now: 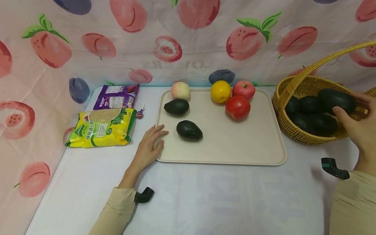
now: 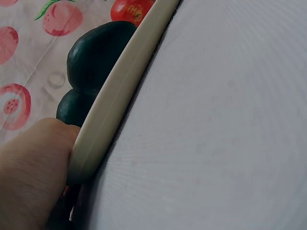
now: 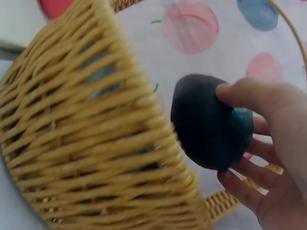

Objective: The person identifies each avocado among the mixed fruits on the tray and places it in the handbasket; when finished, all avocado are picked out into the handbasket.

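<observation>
My right hand [image 1: 369, 120] grips a dark green avocado [image 1: 337, 100] at the basket's right side. In the right wrist view the thumb lies on top of that avocado [image 3: 206, 122] and the fingers curl round its far side, at rim height. Several more avocados [image 1: 324, 125] lie inside the wicker basket [image 1: 302, 135]. My left hand [image 1: 149, 145] rests on the left rim of the beige tray [image 1: 239, 143], fingers loosely spread. On the tray, one avocado [image 1: 189, 130] lies just right of this hand, and another avocado [image 1: 176, 107] sits behind it.
Farther back on the tray stand a pale peach [image 1: 180, 91], an orange [image 1: 221, 92], a red apple [image 1: 243, 90] and a tomato [image 1: 238, 108]. Left of it lie a yellow packet [image 1: 101, 128], a purple packet [image 1: 116, 96] and a lollipop [image 1: 139, 114]. The basket's handle [image 1: 330, 57] arches overhead.
</observation>
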`<state>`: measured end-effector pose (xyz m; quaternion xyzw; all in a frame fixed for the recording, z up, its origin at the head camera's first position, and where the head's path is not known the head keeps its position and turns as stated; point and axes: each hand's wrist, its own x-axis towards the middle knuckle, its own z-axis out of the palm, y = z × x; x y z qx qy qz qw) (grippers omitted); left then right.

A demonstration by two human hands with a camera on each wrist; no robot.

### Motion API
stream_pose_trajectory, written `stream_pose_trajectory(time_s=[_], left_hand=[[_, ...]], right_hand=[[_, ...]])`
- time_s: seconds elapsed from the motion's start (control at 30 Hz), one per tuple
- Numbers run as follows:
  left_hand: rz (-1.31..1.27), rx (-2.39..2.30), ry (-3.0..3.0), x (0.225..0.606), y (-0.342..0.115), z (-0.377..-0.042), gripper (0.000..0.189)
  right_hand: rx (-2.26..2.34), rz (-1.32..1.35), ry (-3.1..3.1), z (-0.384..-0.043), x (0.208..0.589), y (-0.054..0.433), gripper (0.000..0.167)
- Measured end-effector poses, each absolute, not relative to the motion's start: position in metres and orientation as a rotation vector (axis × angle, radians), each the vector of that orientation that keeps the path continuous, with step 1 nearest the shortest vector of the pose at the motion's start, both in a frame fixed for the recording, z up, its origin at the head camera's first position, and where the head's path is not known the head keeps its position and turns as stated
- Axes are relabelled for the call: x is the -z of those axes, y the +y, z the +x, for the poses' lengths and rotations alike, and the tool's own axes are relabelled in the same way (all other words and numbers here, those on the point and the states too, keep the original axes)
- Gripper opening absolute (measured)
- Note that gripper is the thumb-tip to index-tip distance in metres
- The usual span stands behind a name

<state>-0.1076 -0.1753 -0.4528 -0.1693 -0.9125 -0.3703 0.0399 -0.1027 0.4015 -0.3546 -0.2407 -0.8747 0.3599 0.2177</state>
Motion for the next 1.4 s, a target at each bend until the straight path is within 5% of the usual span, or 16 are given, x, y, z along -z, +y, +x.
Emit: stream_pose_trajectory(time_s=[1.4], left_hand=[[-0.524, 1.158, -2.791, 0.455, -0.177, -0.108, 0.032]], right_hand=[[-0.655, -0.925, -2.675, -0.132, 0.377, 0.409, 0.058]])
